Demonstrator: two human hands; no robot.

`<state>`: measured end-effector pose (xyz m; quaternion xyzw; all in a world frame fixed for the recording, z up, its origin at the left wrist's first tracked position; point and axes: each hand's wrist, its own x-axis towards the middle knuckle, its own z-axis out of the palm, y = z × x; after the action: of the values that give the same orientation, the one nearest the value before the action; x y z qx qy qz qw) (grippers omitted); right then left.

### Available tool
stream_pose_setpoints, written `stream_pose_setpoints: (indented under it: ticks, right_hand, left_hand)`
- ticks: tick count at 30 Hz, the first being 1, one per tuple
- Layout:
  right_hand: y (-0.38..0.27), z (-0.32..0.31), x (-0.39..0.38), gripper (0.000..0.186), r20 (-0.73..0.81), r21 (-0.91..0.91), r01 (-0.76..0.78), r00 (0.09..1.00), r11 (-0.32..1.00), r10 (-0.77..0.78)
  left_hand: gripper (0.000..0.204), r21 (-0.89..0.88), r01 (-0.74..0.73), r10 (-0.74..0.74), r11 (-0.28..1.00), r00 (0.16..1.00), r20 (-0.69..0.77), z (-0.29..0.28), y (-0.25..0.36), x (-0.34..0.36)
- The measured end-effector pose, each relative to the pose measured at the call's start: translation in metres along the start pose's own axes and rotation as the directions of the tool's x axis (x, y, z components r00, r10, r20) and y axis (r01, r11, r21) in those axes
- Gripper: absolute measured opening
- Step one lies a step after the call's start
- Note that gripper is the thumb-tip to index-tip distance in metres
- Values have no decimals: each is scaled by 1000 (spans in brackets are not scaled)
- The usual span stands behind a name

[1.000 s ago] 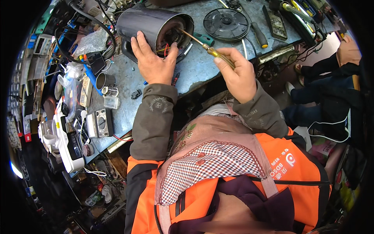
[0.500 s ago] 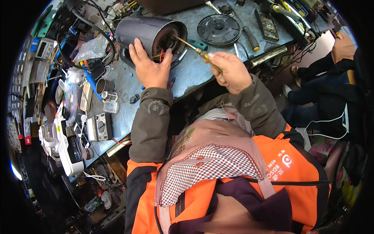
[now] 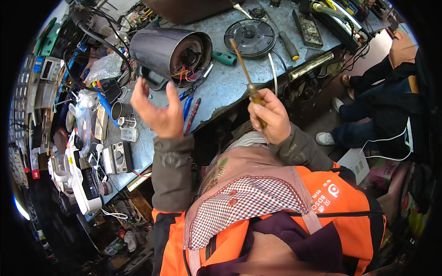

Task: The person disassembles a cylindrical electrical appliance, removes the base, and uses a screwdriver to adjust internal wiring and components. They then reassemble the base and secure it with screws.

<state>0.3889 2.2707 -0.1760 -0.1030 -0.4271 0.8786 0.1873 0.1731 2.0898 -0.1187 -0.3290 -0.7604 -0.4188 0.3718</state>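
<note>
A dark metal kettle lies on its side on the workbench, its opened underside facing right. Red and other coloured wires hang out of that end. My left hand is empty, thumb and fingers apart, in front of the kettle's black handle and off the body. In my right hand is a screwdriver with a yellowish translucent handle, its long shaft pointing up and away over the bench edge. The tip touches nothing that I can make out. Beyond it lies a round black kettle base cover.
Around the kettle lie a green-handled tool, another screwdriver, blue-handled pliers and a red-and-black tool. A multimeter and small cups stand left among clutter. Another person is at the right.
My left hand has let go of the kettle and drawn back toward me. The screwdriver has come out of the kettle's underside and now points upward, nearer to me.
</note>
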Motion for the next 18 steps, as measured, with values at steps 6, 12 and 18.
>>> stream_pose_setpoints:
  ticks: [6, 12, 18]
  right_hand:
    - [14, -20, -10, 14, -1, 11, -74, 997, 997, 74]
    - [12, -18, -9, 14, 16, -70, -104, 994, 992, 105]
    - [6, -21, -13, 17, -17, -111, -148, 989, 983, 146]
  left_hand:
    - [17, -111, -11, 44, 994, 955, 294, -12, 44, -28]
    - [8, 127, -67, -11, 990, 845, 535, 22, 51, -39]
    - [8, 300, -119, -74, 946, 825, 560, 56, 47, -27]
